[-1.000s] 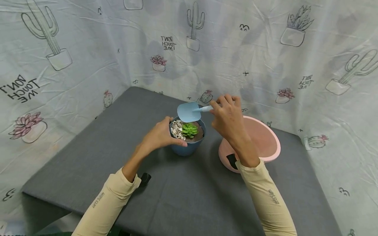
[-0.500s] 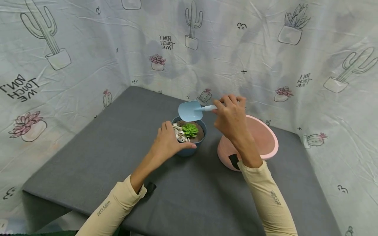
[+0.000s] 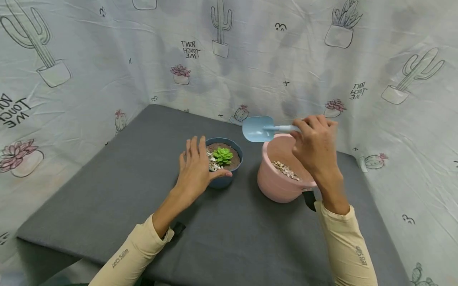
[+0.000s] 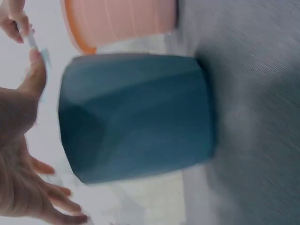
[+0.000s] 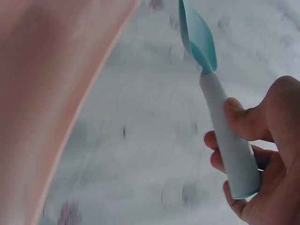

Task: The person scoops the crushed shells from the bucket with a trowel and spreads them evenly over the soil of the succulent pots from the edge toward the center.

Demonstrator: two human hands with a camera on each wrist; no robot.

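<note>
A blue flowerpot (image 3: 221, 183) stands on the grey cloth, holding a green succulent (image 3: 223, 156), brown soil and white pebbles (image 3: 215, 165) on its left side. My left hand (image 3: 193, 171) is spread at the pot's left and front; in the left wrist view its fingers stand apart from the pot's wall. My right hand (image 3: 318, 147) grips the pale handle of a light blue hand trowel (image 3: 257, 129), thumb along one side and fingers curled round the other, as the right wrist view shows. The trowel hangs level over the back rim of a pink bucket (image 3: 273, 184). Loose pebbles (image 3: 285, 170) lie inside the bucket.
Grey cloth (image 3: 222, 238) covers the table, whose left edge drops off at the lower left. A pale curtain (image 3: 257, 71) printed with cacti hangs behind and at both sides. Small black devices (image 3: 177, 228) sit at both cuffs.
My right hand has carried the trowel rightward, from above the blue flowerpot to above the pink bucket. My left hand has let go of the pot's rim and straightened its fingers.
</note>
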